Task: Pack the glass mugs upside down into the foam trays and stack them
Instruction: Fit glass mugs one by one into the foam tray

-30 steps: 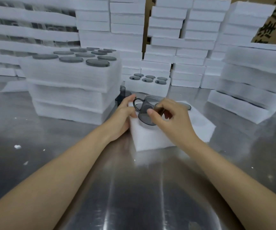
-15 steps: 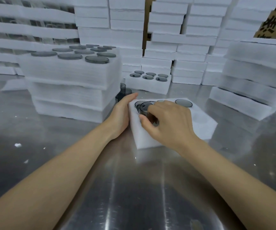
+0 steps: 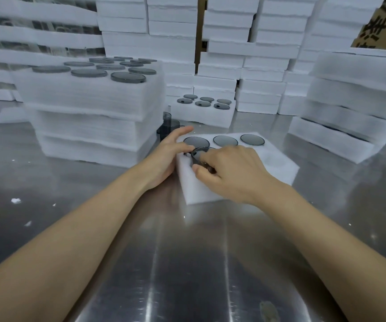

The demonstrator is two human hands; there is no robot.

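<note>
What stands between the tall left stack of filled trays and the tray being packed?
Head view: loose dark glass mugs stand there, just beyond the left hand.

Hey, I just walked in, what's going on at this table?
A person is packing a white foam tray on a shiny metal table. The right hand grips a smoky grey glass mug, bottom up and partly sunk into the tray's front-left pocket, while the left hand rests on the tray's left edge. Three more mugs fill the back row; a front pocket at right is empty. A stack of filled trays stands at left.
</note>
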